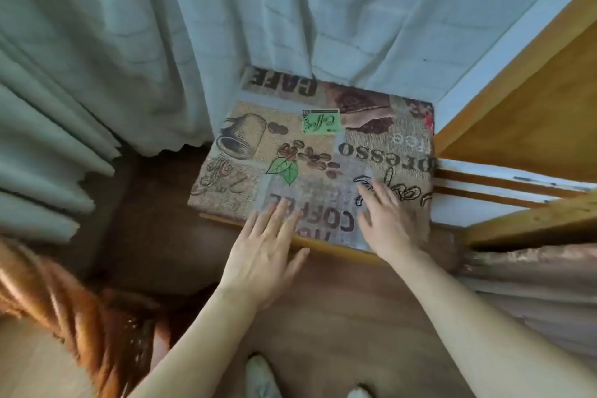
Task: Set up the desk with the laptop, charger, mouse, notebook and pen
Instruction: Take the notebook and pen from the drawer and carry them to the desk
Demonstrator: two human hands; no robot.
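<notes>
Printed cloth (323, 145) covers the desk; both hands (268, 249) lie flat on it.

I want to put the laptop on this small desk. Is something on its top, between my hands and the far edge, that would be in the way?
Nothing visible does. The desk shows only its printed coffee cover. The left hand and right hand lie flat at its near edge. The curtain hangs over the far edge.
</notes>
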